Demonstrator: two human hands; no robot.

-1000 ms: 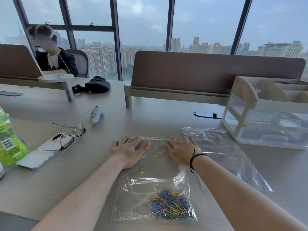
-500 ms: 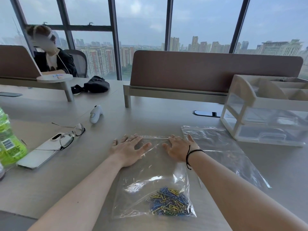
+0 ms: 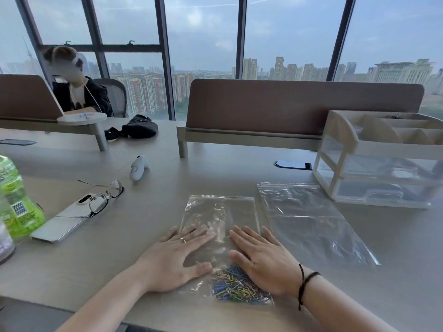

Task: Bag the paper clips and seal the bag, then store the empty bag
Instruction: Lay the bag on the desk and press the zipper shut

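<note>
A clear zip bag (image 3: 220, 212) lies flat on the desk in front of me, its zip edge at the far end. A heap of coloured paper clips (image 3: 237, 289) sits inside at its near end. My left hand (image 3: 176, 258) and my right hand (image 3: 263, 258) both rest palm down on the middle of this bag, fingers spread, just beyond the clips. Neither hand grips anything. A second clear bag (image 3: 309, 219), with nothing inside, lies flat to the right.
A white and clear drawer organiser (image 3: 381, 161) stands at the right. On the left lie a phone (image 3: 64, 221), glasses (image 3: 105, 200), a green bottle (image 3: 16, 202) and a white controller (image 3: 139, 166). A brown divider panel (image 3: 299, 106) runs across the back. Another person sits at far left.
Both hands have slid from the bag's far zip edge back toward me to its middle, just above the clips. The bag now lies flatter.
</note>
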